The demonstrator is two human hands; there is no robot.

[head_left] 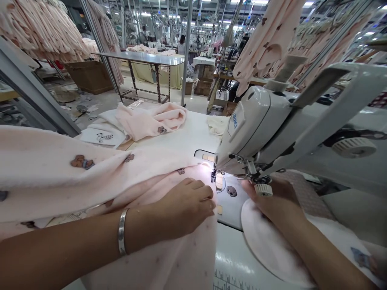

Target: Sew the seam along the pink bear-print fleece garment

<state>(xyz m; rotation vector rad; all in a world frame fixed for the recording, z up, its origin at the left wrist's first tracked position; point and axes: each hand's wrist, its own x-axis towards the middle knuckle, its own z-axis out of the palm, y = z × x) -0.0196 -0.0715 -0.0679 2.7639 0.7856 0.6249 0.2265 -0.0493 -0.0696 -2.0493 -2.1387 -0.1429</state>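
Evidently, the left hand (186,207) has its fingers bent close together, apparently pinching the edge of the pink fabric (169,257), which lies just left of the presser foot (213,175) and runs up to it. The right hand (276,197) reaches behind the machine's dial (263,189); its fingertips are hidden, so I cannot tell whether they grip anything, and a round-edged pink piece (263,237) lies under that wrist. The stitching looks under way rather than finished, with the fabric's edge right at the lit foot, but no completed seam can be made out, nor how much is left. Around this, the sewing machine (254,117) stands on a glossy white desk (229,249) marked with a ruler scale (232,278) at the near edge. Farther back on it rest a bundled pink garment (151,123), a white printed piece (102,137) and a pale cloth (217,125). Beyond are a metal-legged table (160,59), a cardboard box (89,76) and hanging pink garments (45,32), in a busy, brightly lit workshop
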